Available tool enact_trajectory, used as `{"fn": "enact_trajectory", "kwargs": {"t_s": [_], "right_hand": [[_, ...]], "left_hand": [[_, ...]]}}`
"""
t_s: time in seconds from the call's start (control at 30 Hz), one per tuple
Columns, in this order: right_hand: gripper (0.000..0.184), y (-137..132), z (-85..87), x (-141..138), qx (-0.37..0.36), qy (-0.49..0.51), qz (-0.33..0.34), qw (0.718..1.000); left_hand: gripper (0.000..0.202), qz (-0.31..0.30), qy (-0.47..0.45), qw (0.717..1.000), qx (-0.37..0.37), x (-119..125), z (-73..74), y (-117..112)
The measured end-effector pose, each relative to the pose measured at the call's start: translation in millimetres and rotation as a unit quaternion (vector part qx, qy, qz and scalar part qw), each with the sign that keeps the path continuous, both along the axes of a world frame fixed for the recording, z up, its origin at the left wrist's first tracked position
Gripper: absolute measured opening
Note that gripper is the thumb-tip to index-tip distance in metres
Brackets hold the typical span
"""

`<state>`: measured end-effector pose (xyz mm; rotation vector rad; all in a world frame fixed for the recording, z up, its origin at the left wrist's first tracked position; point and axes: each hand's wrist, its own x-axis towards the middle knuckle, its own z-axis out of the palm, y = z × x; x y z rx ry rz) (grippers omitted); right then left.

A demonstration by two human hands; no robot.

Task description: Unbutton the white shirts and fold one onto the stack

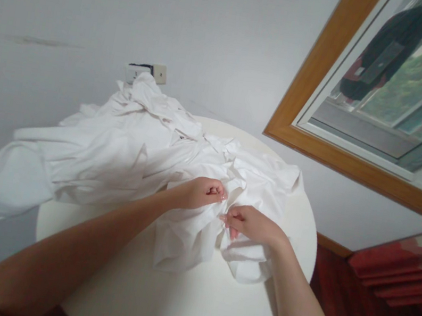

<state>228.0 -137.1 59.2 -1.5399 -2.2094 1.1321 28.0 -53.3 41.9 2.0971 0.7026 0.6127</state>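
Observation:
A white shirt [268, 178] lies crumpled on a round white table [178, 303], its lower edge spread toward me. My left hand [205, 193] is closed, thumb and fingers pinching the shirt's fabric near its middle. Just below and to the right, my right hand [246, 223] pinches the same cloth, with the fingertips of both hands close together. Whatever small part lies between the fingertips is too small to make out. More white garments [109, 135] are heaped on the left and overlap the shirt, so the border between them is unclear.
The heaped cloth hangs past the table's left edge. Behind the table is a pale wall [223, 36] with a socket [159, 74]. A wood-framed window [356, 163] is at the right, with red fabric [398, 270] below it above a dark red floor [337, 298].

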Motion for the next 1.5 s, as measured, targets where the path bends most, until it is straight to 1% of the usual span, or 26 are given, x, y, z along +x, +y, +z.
{"fn": "enact_trajectory", "kwargs": {"t_s": [0.13,0.33,0.47,0.53,0.6,0.7,0.8,0.87,0.93,1.03,1.17,1.33,1.5], "right_hand": [[0.027,1,-0.5,-2,-0.003,-0.010,-0.005,1.000],[0.011,2,-5.8,4,-0.029,0.015,0.012,0.999],[0.010,3,-8.2,4,-0.029,0.027,0.013,0.999],[0.008,3,-6.1,5,-0.027,0.049,0.013,0.998],[0.007,3,-1.4,7,-0.022,0.091,-0.003,0.996],[0.008,4,7.5,10,0.008,0.173,-0.069,0.983],[0.010,7,11.8,10,0.068,0.240,-0.133,0.959],[0.010,9,9.7,6,0.099,0.276,-0.137,0.946],[0.008,11,4.6,1,0.122,0.294,-0.116,0.941],[0.003,13,-3.9,-4,0.159,0.281,-0.085,0.943],[0.003,14,-7.7,-4,0.190,0.238,-0.079,0.949],[0.006,14,-6.1,-2,0.197,0.198,-0.071,0.957],[0.008,13,-5.3,-3,0.200,0.196,-0.076,0.957]], "left_hand": [[0.030,0.000,-0.002,1.000,0.009,0,0.7,0],[0.029,-0.001,-0.002,1.000,0.003,0,-0.6,1],[0.029,-0.002,-0.003,1.000,0.002,0,-1.5,1],[0.028,0.001,-0.008,1.000,0.011,0,-1.3,0],[0.026,0.016,-0.009,0.999,0.028,-1,0.1,-1],[0.025,0.052,0.002,0.998,0.048,-2,4.7,-6],[0.023,0.065,0.003,0.997,0.040,-2,9.0,-12],[0.019,0.056,-0.017,0.998,0.023,-1,9.6,-14],[0.014,0.043,-0.045,0.998,-0.003,1,8.3,-15],[0.013,0.028,-0.076,0.995,-0.060,4,4.8,-13],[0.017,0.026,-0.086,0.990,-0.112,7,3.4,-9],[0.021,0.021,-0.080,0.990,-0.111,8,4.0,-6],[0.014,0.017,-0.088,0.991,-0.096,7,0.8,-7]]}}
